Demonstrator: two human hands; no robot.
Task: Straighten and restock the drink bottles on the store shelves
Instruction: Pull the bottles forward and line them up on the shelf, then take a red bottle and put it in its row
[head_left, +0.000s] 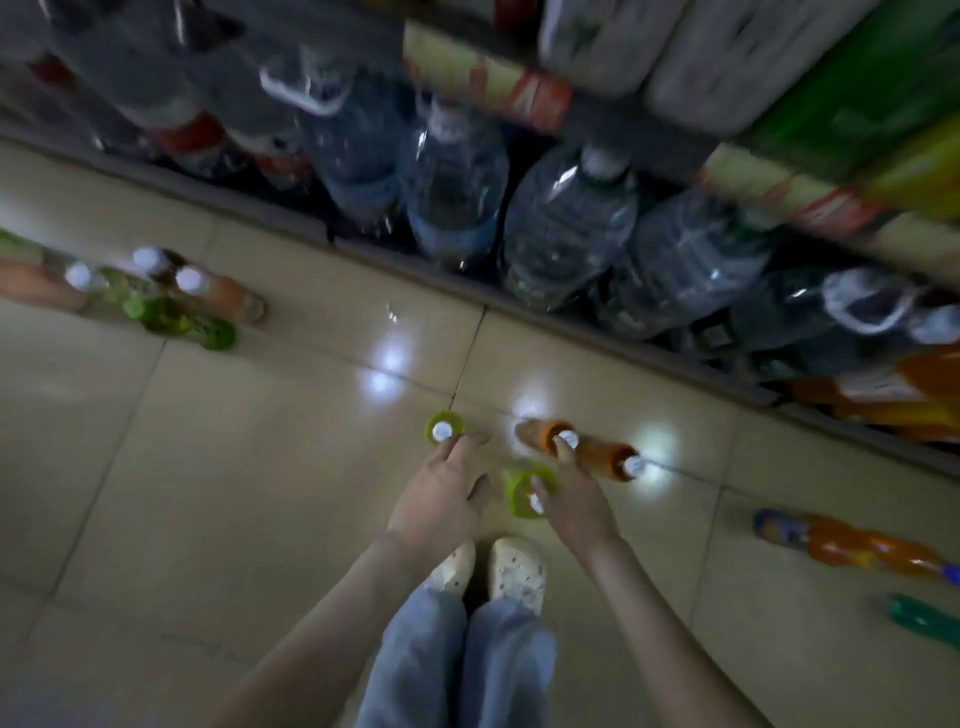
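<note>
Hands low over floor (208, 467); I judge restocking mostly outstanding.
Left hand (447, 499) spread, touching green bottle (442, 430) cap; right hand (574, 501) on orange bottle (551, 430) cap, grip indeterminate. Further bottles (156, 291) stand along shelf (545, 319) front edge.

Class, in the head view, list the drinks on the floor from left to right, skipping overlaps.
Cluster of orange and green bottles → green bottle at the left hand → white-capped orange bottle right of the right hand → orange soda bottle near the right edge.

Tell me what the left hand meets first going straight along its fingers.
The left hand would first meet the green bottle at its white cap; fingertips seem almost touching, though depth is unclear.
</note>
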